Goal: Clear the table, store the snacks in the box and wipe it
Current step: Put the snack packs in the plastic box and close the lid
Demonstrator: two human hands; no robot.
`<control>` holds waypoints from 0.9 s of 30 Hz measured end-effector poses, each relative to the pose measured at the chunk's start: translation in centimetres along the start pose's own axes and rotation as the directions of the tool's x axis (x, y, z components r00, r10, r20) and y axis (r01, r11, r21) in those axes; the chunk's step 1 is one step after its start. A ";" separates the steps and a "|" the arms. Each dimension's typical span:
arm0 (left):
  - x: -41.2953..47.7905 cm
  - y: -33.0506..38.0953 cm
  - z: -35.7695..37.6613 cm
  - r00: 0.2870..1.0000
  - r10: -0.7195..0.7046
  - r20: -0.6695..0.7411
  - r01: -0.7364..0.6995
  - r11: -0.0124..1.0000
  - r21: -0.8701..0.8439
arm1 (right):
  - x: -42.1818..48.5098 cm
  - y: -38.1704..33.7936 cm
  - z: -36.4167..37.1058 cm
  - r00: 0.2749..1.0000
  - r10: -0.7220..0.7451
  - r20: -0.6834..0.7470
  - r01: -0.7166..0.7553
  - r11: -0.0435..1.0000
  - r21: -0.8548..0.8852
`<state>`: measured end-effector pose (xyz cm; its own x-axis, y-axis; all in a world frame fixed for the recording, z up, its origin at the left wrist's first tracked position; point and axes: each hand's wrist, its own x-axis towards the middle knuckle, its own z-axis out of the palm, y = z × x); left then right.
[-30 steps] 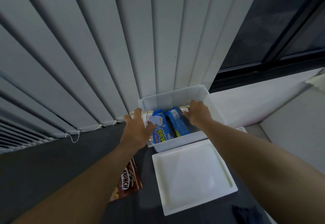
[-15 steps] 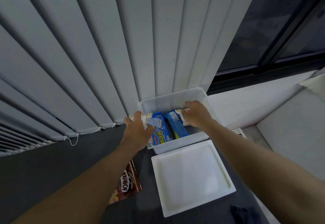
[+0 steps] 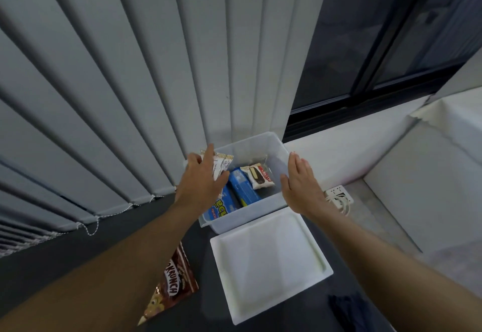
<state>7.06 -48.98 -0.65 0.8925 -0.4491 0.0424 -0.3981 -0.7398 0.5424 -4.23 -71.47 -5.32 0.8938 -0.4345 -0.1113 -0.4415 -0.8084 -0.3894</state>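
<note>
Leaving the brown snack bag (image 3: pixel 169 290) lying nearest on the dark table (image 3: pixel 78 248), just left of the white lid (image 3: pixel 271 261), with a dark cloth (image 3: pixel 347 310) at the near right. Reaching both arms past the lid to the clear box (image 3: pixel 250 218) just behind it. Pinching a white wrapper (image 3: pixel 221 166) between thumb and nearly straight fingers of the left hand (image 3: pixel 200 183) over the box's left rim. Holding the right hand (image 3: pixel 300 185) flat and empty, fingers straight, above the right rim. Showing blue packets (image 3: pixel 242 188) and a choco pie (image 3: pixel 258 176) inside; beyond, a white power strip (image 3: pixel 339 196) and grey blinds (image 3: pixel 130 70).
</note>
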 end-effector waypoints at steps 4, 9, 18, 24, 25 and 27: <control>2.2 0.9 2.4 0.982 -0.008 0.186 0.017 0.999 -0.049 | -0.2 -0.2 -0.4 1.000 0.006 0.010 -0.006 1.000 0.011; 4.7 1.9 6.3 0.932 0.049 0.359 -0.076 0.995 0.063 | -0.2 -0.5 -0.5 1.000 0.015 0.012 -0.015 1.000 0.024; 7.2 2.3 11.4 0.888 0.158 0.433 -0.187 0.982 0.026 | 0.0 -0.4 -0.1 1.000 0.021 0.008 -0.021 1.000 -0.003; 6.8 2.5 13.1 0.741 0.246 0.624 -0.334 0.942 0.026 | 0.1 -0.5 -0.3 0.999 -0.047 -0.017 0.046 0.994 -0.098; 6.8 2.2 13.1 0.700 0.288 0.654 -0.428 0.902 0.061 | 0.1 -0.5 -0.4 0.999 -0.043 -0.019 0.041 0.994 -0.099; 7.0 1.4 13.1 0.610 0.323 0.723 -0.612 0.772 0.172 | 0.0 -0.8 -0.5 0.999 -0.029 -0.014 0.027 0.995 -0.095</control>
<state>9.96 -59.73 -10.52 0.2624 -0.8757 -0.4054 -0.8902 -0.3818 0.2486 -3.91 -71.05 -4.61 0.9049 -0.4166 -0.0873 -0.4225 -0.8541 -0.3035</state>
